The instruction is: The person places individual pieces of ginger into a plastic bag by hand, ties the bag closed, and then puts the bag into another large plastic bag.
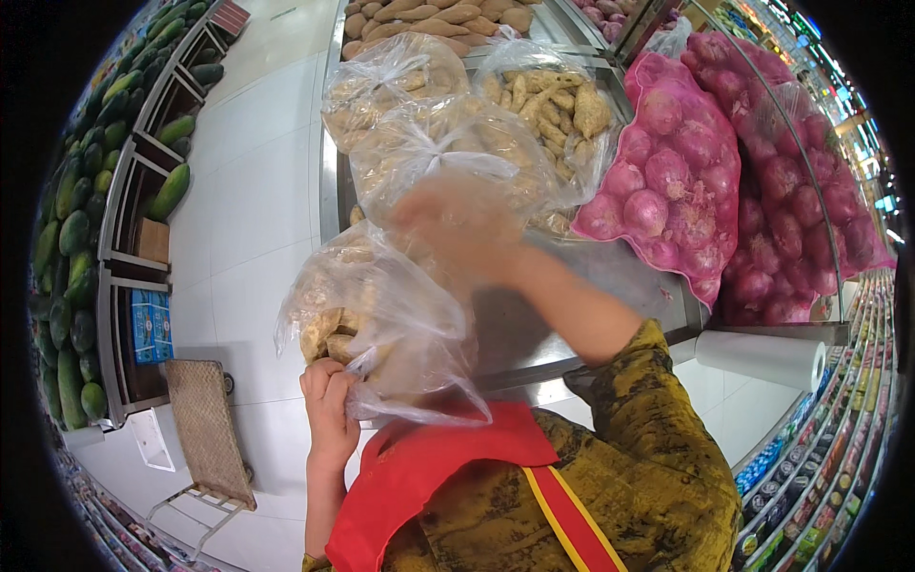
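Note:
An untied clear plastic bag [400, 307] with brown root vegetables [323, 334] in it lies at the near left edge of the metal display counter. My left hand [331, 397] grips the bag's near edge with curled fingers. Blurred by motion, my right hand [457, 222] is over the far side of that bag, close to a knotted clear bag [457, 154] of similar roots; whether it holds anything is not clear. Behind are another knotted bag [393, 82] and a bag of knobbly roots [554, 114], with loose brown tubers [436, 21] at the far end.
Pink mesh sacks of red onions [665, 179] stand on the right, beside a roll of plastic bags [761, 357] at the counter's corner. Across the tiled floor on the left are a flatbed cart [211, 429] and racks of green melons [75, 232]. Packed shelves [815, 457] line the lower right.

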Demonstrator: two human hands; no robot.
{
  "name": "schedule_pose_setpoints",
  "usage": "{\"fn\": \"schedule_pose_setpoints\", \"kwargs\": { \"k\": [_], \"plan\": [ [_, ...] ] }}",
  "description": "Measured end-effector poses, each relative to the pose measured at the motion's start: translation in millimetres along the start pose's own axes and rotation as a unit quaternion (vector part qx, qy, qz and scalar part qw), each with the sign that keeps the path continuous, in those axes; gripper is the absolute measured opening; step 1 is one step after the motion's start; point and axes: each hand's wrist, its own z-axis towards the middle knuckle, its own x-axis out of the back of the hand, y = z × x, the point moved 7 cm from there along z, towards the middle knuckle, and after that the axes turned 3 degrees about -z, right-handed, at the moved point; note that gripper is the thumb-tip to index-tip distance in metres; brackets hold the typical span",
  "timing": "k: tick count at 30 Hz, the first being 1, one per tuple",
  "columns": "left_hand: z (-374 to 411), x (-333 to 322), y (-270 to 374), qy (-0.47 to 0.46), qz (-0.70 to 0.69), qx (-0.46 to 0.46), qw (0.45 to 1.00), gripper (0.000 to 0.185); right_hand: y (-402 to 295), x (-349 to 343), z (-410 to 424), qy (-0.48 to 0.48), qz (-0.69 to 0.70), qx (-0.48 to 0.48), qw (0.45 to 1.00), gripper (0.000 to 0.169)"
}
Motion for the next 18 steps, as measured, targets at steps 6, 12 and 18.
{"fn": "schedule_pose_setpoints", "kwargs": {
  "k": [6, 12, 18],
  "plan": [
    [18, -10, 1, -0.046, 0.022, 0.001, 0.999, 0.024, 246, 175, -34, 0.31, -0.102, -0.201, 0.924, 0.014],
    [24, -12, 6, -0.05, 0.037, 0.001, 0.998, 0.014, 351, 167, -49, 0.109, -0.384, -0.31, 0.863, 0.026],
    [21, -13, 7, -0.061, 0.068, 0.024, 0.996, 0.026, 361, 139, -14, 0.089, -0.333, -0.373, 0.862, 0.047]
  ]
}}
